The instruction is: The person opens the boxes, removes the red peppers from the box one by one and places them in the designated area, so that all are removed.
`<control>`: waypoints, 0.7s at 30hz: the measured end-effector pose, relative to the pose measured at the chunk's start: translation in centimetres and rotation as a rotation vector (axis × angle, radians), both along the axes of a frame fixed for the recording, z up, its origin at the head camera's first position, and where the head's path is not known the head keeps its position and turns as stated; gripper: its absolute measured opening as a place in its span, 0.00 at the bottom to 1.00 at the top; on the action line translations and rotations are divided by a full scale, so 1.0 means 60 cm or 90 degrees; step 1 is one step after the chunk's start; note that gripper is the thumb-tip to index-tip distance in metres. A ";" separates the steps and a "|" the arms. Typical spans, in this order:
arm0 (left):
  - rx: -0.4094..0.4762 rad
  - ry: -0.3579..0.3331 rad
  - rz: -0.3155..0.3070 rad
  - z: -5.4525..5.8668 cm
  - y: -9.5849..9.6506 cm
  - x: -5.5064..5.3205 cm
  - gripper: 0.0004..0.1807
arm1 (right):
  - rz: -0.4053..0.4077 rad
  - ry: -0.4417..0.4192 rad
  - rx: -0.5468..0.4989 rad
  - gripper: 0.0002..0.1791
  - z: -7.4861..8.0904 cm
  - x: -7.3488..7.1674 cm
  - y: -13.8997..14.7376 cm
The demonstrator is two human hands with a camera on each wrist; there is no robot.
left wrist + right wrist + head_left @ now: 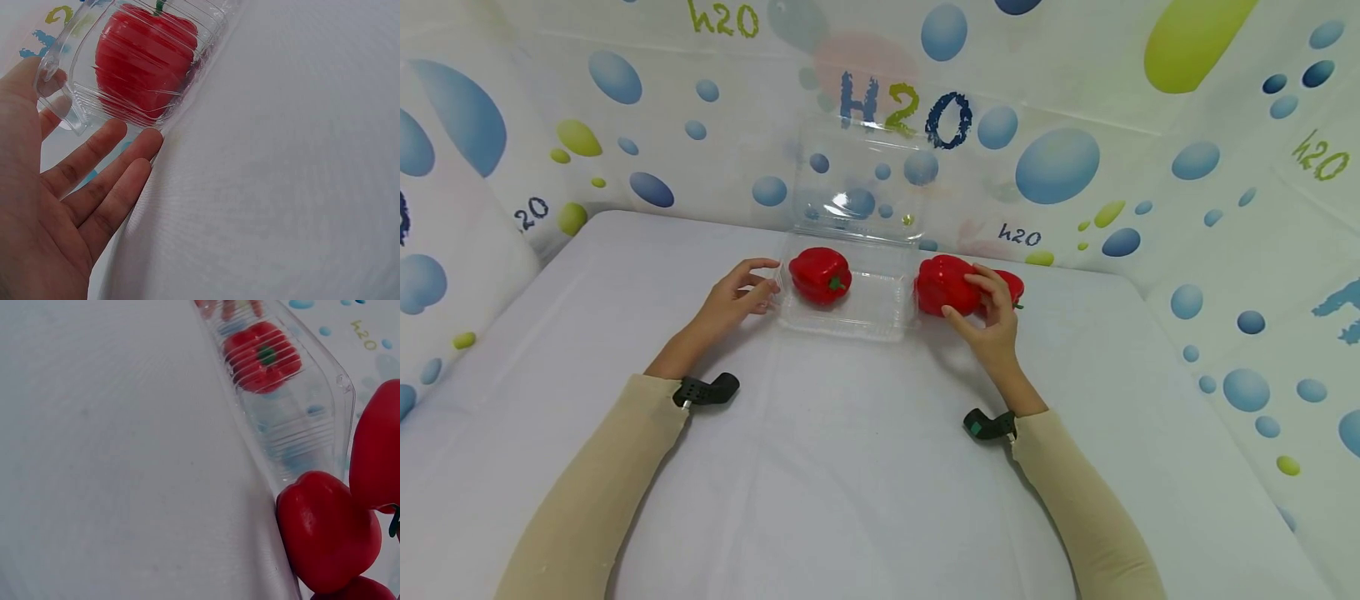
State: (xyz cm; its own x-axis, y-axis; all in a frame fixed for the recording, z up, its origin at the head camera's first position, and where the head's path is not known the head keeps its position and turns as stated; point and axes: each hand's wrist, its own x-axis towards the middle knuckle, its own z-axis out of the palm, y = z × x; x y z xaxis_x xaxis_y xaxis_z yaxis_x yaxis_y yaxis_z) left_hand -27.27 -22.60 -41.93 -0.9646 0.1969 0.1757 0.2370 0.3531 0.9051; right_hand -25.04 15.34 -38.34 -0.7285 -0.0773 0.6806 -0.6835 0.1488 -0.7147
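Note:
A clear plastic hinged container (880,329) stands on the table with its lid raised. One red bell pepper (820,276) lies in its left half. My left hand (733,292) is at the container's left side, fingers loosely extended; in the left wrist view, fingertips show through its clear lip (78,115). My right hand (992,325) grips a red bell pepper (380,444) just right of the container, thumb in front and fingers over it. Below that one, another bell pepper (328,531) appears in the right wrist view, where the right hand itself is out of sight.
One more red bell pepper (1011,287) shows partly behind the right hand's fingers. The raised clear lid (857,183) stands before a patterned backdrop (715,167). White cloth covers the table (850,467). Black devices are on both wrists.

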 end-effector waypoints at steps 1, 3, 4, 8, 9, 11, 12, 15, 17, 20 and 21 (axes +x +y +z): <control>-0.001 -0.001 0.000 0.000 0.000 0.000 0.24 | -0.001 0.000 0.001 0.28 0.000 0.001 0.000; -0.002 -0.001 0.000 0.000 0.000 0.000 0.25 | -0.004 0.000 0.004 0.28 0.000 0.001 0.000; -0.002 -0.002 0.001 0.000 0.000 0.000 0.25 | -0.005 -0.001 0.006 0.28 0.000 0.001 0.001; -0.003 -0.001 0.002 0.000 0.001 -0.001 0.24 | -0.008 0.000 0.011 0.28 -0.002 0.000 0.003; -0.002 0.000 0.001 -0.001 0.002 0.000 0.24 | -0.010 0.000 0.012 0.28 -0.003 0.000 0.004; -0.002 0.003 0.000 -0.001 0.002 -0.001 0.24 | -0.014 0.001 0.012 0.28 -0.003 0.000 0.005; -0.002 0.005 -0.001 -0.001 0.002 0.000 0.24 | -0.015 0.000 0.013 0.28 -0.003 0.000 0.006; -0.001 0.007 0.000 -0.002 0.002 0.000 0.24 | -0.019 0.000 0.013 0.28 -0.005 0.001 0.007; -0.001 0.006 0.002 -0.002 0.001 0.000 0.25 | -0.019 0.000 0.012 0.28 -0.006 0.000 0.008; -0.001 0.000 0.004 0.000 0.001 0.001 0.25 | -0.021 0.002 0.007 0.27 -0.008 0.000 0.009; -0.002 -0.001 0.004 0.000 0.001 0.001 0.25 | -0.022 0.003 0.005 0.27 -0.008 0.000 0.009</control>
